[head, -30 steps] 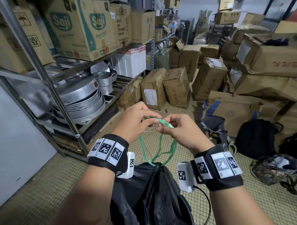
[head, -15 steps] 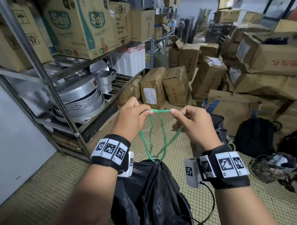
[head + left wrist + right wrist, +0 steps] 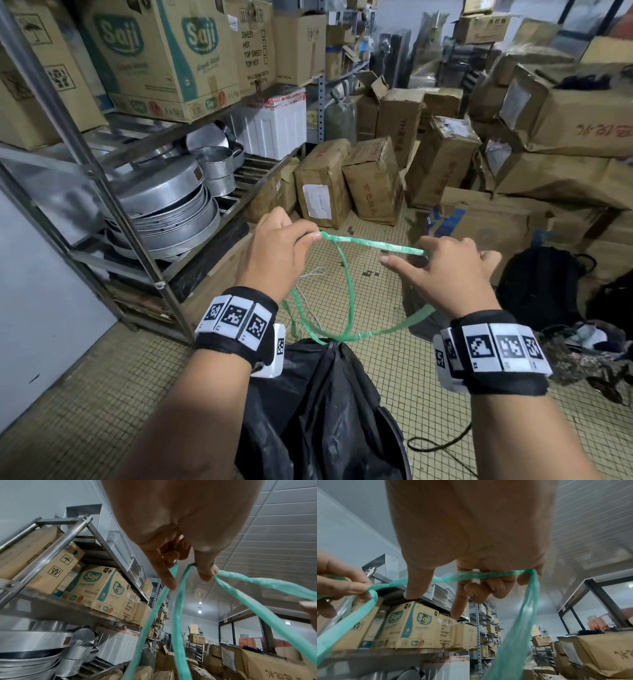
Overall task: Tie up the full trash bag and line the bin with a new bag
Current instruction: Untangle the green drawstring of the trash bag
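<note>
Storeroom, tiled floor point(image 3: 373, 284) — left hand point(image 3: 274, 253) and right hand point(image 3: 448, 270) each pinched green string point(image 3: 373, 244) taut above black trash bag point(image 3: 322, 411).

Storeroom is packed. A metal shelving rack point(image 3: 102, 178) on the left has a stack of round aluminium pans point(image 3: 164, 212) on a lower shelf, with a couple of small metal buckets point(image 3: 215, 164) just behind them. Saji cartons point(image 3: 154, 58) sit on the shelf above, plus a white box point(image 3: 274, 123) further along. Brown cardboard boxes point(image 3: 373, 181) are piled all over the tiled floor point(image 3: 85, 394), and a black backpack point(image 3: 541, 281) sits off to the right.
</note>
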The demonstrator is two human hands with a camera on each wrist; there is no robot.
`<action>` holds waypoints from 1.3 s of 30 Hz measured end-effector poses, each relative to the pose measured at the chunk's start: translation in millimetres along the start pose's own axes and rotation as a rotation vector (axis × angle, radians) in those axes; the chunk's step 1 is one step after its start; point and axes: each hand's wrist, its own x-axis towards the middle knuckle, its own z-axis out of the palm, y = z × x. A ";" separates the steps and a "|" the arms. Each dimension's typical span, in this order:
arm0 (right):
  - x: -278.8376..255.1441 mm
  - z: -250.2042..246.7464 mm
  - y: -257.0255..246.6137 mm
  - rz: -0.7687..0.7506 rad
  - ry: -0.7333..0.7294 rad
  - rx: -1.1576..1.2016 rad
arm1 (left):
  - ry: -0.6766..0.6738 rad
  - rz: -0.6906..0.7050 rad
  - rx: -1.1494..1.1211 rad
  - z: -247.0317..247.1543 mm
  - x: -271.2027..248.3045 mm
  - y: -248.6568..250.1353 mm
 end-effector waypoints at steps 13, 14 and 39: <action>3.0 2.7 18.0 0.094 0.027 0.159 | 0.022 -0.207 0.118 -2.2 -1.8 -13.8; 3.0 3.1 17.0 0.090 -0.024 0.188 | 0.014 -0.208 0.108 -1.0 -2.2 -12.4; -5.8 21.2 -65.4 -0.370 0.059 0.579 | -0.134 -0.119 -0.164 5.7 -14.0 4.6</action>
